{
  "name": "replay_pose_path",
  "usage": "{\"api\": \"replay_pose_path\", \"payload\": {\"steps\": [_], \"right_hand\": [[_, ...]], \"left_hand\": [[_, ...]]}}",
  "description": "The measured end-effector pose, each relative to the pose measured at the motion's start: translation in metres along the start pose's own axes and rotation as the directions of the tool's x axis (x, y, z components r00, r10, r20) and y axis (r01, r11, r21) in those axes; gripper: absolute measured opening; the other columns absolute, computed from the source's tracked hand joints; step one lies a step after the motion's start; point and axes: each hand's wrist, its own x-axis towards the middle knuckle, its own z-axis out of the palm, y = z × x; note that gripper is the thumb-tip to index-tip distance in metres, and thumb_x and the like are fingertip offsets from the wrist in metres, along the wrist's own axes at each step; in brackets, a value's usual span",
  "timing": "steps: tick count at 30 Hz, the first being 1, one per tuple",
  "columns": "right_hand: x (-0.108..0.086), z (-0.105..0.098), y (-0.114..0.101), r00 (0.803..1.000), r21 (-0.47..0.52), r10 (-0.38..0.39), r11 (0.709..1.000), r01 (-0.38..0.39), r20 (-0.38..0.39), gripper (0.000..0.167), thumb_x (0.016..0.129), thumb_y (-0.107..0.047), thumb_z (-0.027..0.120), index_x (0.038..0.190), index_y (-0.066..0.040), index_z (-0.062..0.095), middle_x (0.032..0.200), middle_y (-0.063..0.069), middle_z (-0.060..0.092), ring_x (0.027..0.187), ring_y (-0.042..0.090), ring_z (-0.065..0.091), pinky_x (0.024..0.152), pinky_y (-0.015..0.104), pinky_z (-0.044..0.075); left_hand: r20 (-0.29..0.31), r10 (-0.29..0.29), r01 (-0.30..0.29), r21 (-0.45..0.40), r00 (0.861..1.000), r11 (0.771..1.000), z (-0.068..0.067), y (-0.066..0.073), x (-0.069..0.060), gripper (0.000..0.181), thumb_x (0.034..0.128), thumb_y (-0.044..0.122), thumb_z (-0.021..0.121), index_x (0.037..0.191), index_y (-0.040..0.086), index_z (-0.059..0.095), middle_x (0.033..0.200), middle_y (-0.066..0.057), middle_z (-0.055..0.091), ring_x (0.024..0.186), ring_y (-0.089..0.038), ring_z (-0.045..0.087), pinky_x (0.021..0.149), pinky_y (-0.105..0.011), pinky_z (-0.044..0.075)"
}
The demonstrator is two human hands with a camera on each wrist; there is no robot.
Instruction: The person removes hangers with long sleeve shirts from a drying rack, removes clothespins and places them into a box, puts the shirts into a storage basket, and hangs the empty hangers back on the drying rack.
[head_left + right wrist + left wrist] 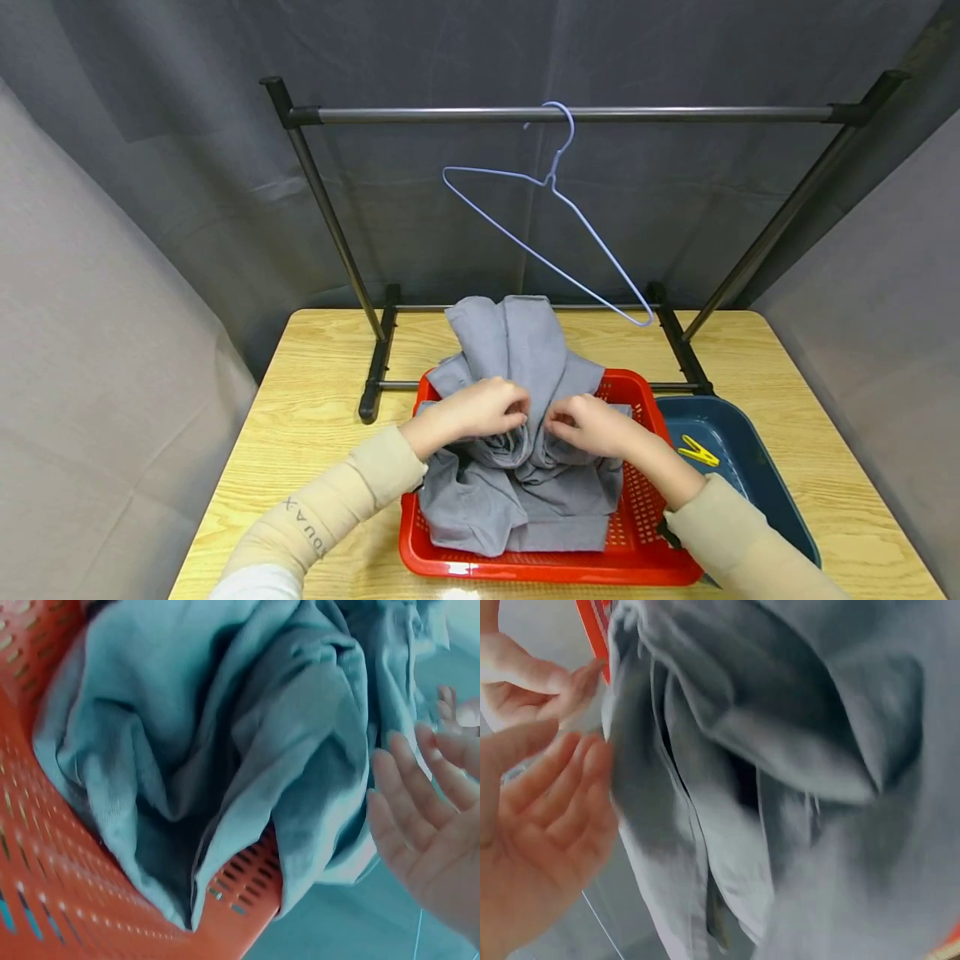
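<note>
A crumpled grey garment [517, 350] lies heaped in a red plastic basket [555, 573], its upper part spilling over the back rim. Both hands hover at the middle of the heap, a small gap between them. My left hand [487, 408] is at the left of the folds with its fingers loosely bent. Facing it, my right hand [592, 423] has relaxed fingers close to the cloth. In the left wrist view the left palm [547, 825] shows no cloth in it. Likewise, the right palm [435, 840] is bare in the right wrist view, beside the folds.
A metal rack [420, 116] stands behind the basket, with a light purple hanger [600, 242] hooked on its top bar. Right of the basket, a dark blue tray [780, 492] holds a yellow clothespin [699, 451]. Everything stands on a wooden table [300, 392] between grey fabric walls.
</note>
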Motion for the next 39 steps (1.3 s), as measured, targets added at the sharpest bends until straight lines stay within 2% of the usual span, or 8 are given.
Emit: {"api": "replay_pose_path", "payload": {"steps": [3,6,11,16,21,28,34,39], "right_hand": [[0.002,-0.008,0.005,0.991,0.001,0.041,0.999,-0.041,-0.128,0.007,0.087,-0.008,0.06,0.084,-0.005,0.066,0.077,-0.004,0.062,0.068,0.008,0.055,0.062,0.025,0.048],[0.005,-0.013,0.013,0.964,0.017,0.075,0.997,-0.073,-0.255,0.005,0.086,-0.006,0.061,0.087,-0.004,0.066,0.081,0.001,0.063,0.072,0.013,0.058,0.064,0.031,0.049],[0.013,-0.021,0.03,0.916,0.051,0.134,0.991,-0.124,-0.377,0.017,0.086,-0.002,0.059,0.103,0.002,0.062,0.097,0.015,0.062,0.087,0.028,0.058,0.075,0.044,0.048],[0.019,-0.027,0.05,0.914,0.113,0.235,0.971,-0.209,-0.33,0.038,0.088,-0.006,0.056,0.123,0.006,0.047,0.119,0.028,0.05,0.106,0.042,0.048,0.088,0.052,0.041],[0.025,-0.028,0.067,0.893,0.161,0.361,0.931,-0.327,-0.27,0.05,0.092,-0.022,0.053,0.131,0.005,0.037,0.123,0.033,0.045,0.109,0.047,0.047,0.087,0.055,0.04],[0.034,-0.026,0.079,0.851,0.151,0.488,0.872,-0.466,-0.192,0.063,0.093,-0.044,0.046,0.136,0.001,0.034,0.123,0.032,0.048,0.11,0.042,0.049,0.087,0.052,0.042],[0.045,-0.023,0.08,0.834,0.139,0.539,0.84,-0.524,-0.116,0.071,0.091,-0.055,0.04,0.133,0.003,0.039,0.128,0.031,0.044,0.115,0.042,0.046,0.09,0.05,0.041],[0.053,-0.019,0.079,0.803,0.076,0.595,0.803,-0.591,-0.045,0.083,0.087,-0.065,0.033,0.133,0.003,0.042,0.134,0.028,0.039,0.121,0.044,0.038,0.096,0.054,0.032]], "left_hand": [[-0.176,-0.056,0.068,0.061,0.983,0.996,-0.008,-0.008,0.0,0.007,0.0818,0.009,0.06,0.076,0.011,0.061,0.07,0.003,0.055,0.064,-0.012,0.051,0.06,-0.024,0.042],[-0.312,-0.113,0.16,0.13,0.943,0.978,-0.015,-0.019,0.002,0.003,0.0811,0.009,0.06,0.079,0.011,0.061,0.074,0.001,0.056,0.07,-0.016,0.055,0.065,-0.029,0.044],[-0.39,-0.239,0.312,0.135,0.889,0.94,-0.022,-0.04,0.005,0.018,0.0804,0.014,0.062,0.098,0.007,0.062,0.097,-0.007,0.057,0.093,-0.026,0.052,0.078,-0.04,0.042],[-0.338,-0.383,0.427,0.063,0.86,0.902,-0.021,-0.064,0.009,0.046,0.0824,0.025,0.063,0.123,0.008,0.05,0.126,-0.013,0.044,0.116,-0.03,0.039,0.09,-0.047,0.036],[-0.158,-0.527,0.526,-0.052,0.835,0.849,-0.026,-0.07,0.01,0.069,0.0827,0.035,0.064,0.14,0.011,0.033,0.145,-0.017,0.024,0.133,-0.035,0.022,0.102,-0.055,0.024],[0.046,-0.593,0.593,-0.139,0.804,0.793,-0.027,-0.077,0.01,0.089,0.0793,0.044,0.066,0.145,0.007,0.018,0.147,-0.022,0.019,0.133,-0.038,0.021,0.104,-0.049,0.027],[0.122,-0.577,0.589,-0.204,0.808,0.782,-0.026,-0.08,0.01,0.089,0.0802,0.038,0.067,0.145,0.002,0.016,0.145,-0.024,0.024,0.134,-0.035,0.022,0.106,-0.043,0.026],[0.114,-0.546,0.558,-0.192,0.83,0.808,-0.021,-0.081,0.012,0.083,0.0811,0.032,0.067,0.142,-0.002,0.023,0.141,-0.022,0.034,0.131,-0.033,0.029,0.105,-0.041,0.028]]}}
